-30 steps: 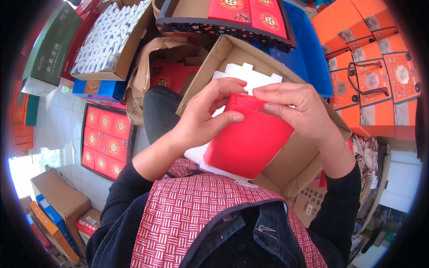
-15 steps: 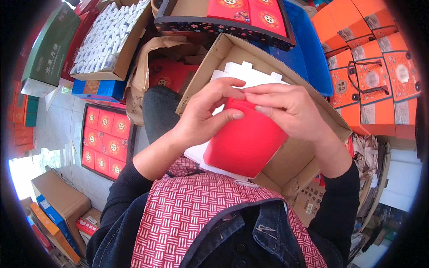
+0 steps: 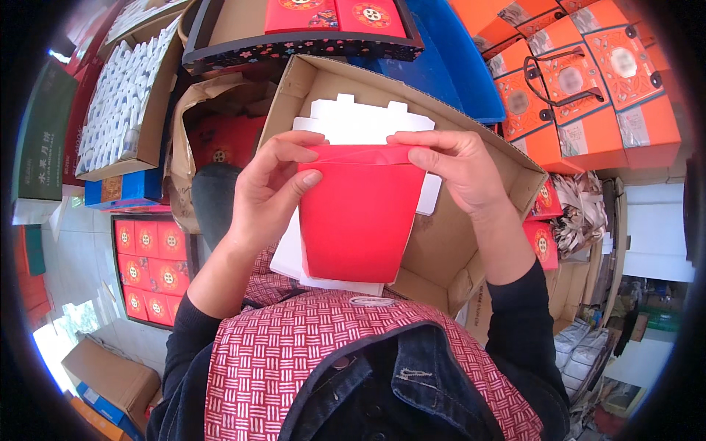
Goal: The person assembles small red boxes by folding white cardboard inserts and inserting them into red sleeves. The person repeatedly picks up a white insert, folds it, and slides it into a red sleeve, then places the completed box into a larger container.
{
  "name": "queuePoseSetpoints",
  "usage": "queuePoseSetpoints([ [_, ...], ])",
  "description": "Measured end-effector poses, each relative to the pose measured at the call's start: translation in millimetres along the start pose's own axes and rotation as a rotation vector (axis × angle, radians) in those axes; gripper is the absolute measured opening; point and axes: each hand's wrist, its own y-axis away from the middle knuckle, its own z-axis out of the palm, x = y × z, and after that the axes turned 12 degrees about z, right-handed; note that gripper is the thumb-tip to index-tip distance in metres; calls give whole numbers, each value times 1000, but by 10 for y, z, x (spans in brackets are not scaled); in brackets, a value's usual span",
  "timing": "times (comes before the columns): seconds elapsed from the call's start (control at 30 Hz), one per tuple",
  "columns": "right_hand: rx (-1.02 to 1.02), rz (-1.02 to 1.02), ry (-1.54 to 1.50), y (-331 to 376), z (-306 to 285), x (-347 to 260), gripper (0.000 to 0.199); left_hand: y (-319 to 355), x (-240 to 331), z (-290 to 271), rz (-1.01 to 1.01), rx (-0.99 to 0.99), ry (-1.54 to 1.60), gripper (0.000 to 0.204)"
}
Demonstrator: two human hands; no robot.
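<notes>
A red paper box [image 3: 360, 220], plain-faced and tapering toward me, is held up in front of my apron. My left hand [image 3: 268, 187] pinches its far left corner between thumb and fingers. At the far right corner, my right hand [image 3: 463, 173] grips the same upper edge, where a folded flap shows. Beneath the red box lie white cut-out card sheets [image 3: 371, 123] with tabs, partly covered by it. They rest over an open brown cardboard box [image 3: 507, 165], which sits tilted before me.
Beyond stands a dark floral-sided tray [image 3: 301, 50] with red boxes, beside a blue bin [image 3: 460, 73]. Orange gift boxes [image 3: 581, 88] are stacked right. A carton of white packets [image 3: 121, 106] stands left, near a tray of red square boxes [image 3: 152, 268] on the tiled floor.
My hands have moved apart from the middle of the red box's top edge to its two corners. The box has turned straighter, and the view has shifted right.
</notes>
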Motion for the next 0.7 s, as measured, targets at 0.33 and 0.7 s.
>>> queuePoseSetpoints([
  [0.33,93,-1,279,-125,66,-33,19,37,-72,19,-55,19,-53,12],
  [0.7,39,-150,416,-147,174,35,22,7,-92,8,-77,43,-59,7],
])
